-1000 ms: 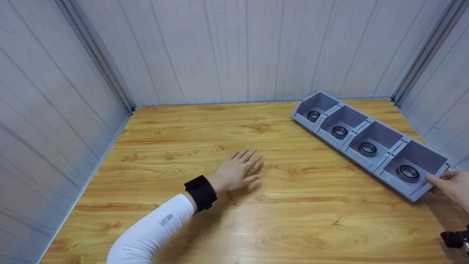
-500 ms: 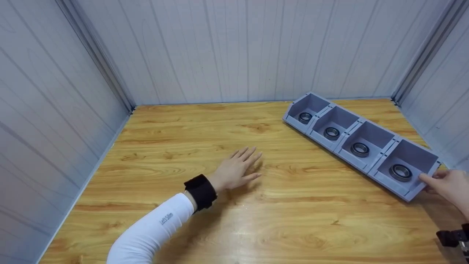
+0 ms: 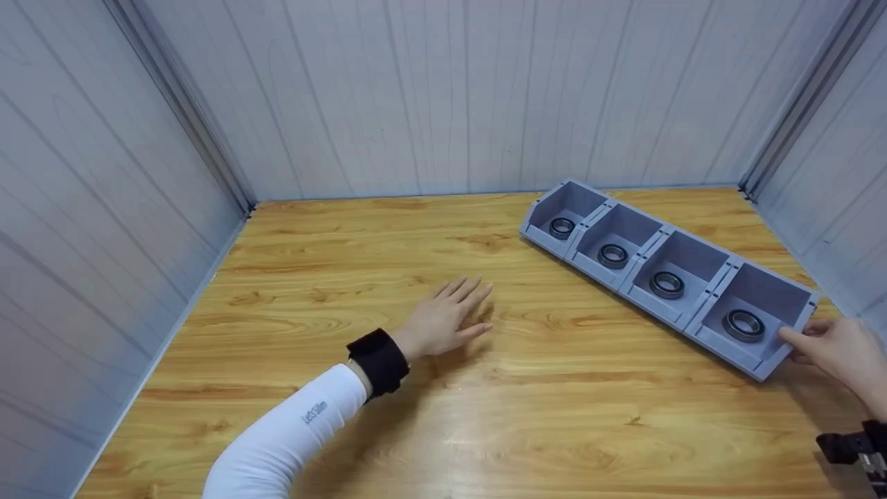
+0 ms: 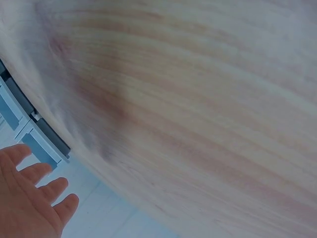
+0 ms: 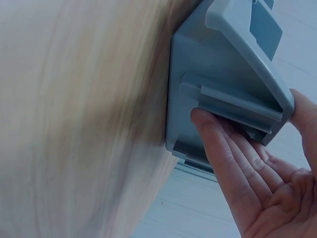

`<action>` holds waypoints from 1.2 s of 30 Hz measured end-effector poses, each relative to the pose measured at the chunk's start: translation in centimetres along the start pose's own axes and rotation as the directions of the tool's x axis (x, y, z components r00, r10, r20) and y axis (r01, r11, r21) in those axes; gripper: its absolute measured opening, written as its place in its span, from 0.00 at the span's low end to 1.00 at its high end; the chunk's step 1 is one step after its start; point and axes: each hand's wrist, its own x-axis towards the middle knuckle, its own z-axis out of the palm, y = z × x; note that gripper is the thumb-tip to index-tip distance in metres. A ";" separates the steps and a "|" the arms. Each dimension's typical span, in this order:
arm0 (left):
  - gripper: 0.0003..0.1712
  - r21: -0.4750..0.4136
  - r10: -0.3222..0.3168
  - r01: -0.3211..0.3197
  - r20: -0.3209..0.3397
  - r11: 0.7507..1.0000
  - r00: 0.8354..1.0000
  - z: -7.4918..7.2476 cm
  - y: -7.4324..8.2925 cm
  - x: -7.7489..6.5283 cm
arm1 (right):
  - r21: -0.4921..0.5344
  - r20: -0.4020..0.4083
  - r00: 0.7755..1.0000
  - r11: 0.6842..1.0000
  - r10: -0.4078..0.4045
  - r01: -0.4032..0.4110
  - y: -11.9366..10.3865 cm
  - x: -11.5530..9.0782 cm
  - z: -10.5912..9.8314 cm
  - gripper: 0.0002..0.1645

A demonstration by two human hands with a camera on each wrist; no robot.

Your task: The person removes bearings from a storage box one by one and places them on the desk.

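While the left hand hovers or rests over the middle of the wood-grain table, fingers spread and holding nothing, the right hand grips the near end of a row of grey bins. That's how it looks in the head view, though I can't tell whether the left palm touches the wood. The row slants across the right side of the table, its far end near the back wall and its near end in the right hand, with the thumb over the end wall. It lies to the right of the left hand, well apart from it. Four bins are joined side by side, and each has one dark bearing lying flat inside. A black band circles the left wrist, just beyond a white sleeve.

From the left wrist, I see relaxed, parted fingers at the lower left, with part of the row beyond them.

From the right wrist, the end bin is close up: the fingers reach under a ledge on its outer side and the thumb presses at the rim, so it's pinched between them. Whether its base sits fully on the table, I can't tell.
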 end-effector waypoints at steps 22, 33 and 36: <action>0.43 -0.051 0.009 -0.009 0.003 0.999 1.000 0.1 -1.7 5.8 | 0.017 0.020 1.000 1.000 0.003 -0.003 0.2 0.0 0.0 0.27; 0.44 -0.096 0.007 -0.006 0.010 0.995 1.000 -0.4 -1.7 8.2 | -0.001 0.012 1.000 1.000 0.022 -0.022 0.3 -0.1 -0.1 0.28; 0.44 -0.089 0.016 -0.017 -0.011 0.996 1.000 -0.6 -1.7 9.1 | 0.003 0.036 0.998 0.999 0.045 -0.045 0.2 -0.1 -0.2 0.29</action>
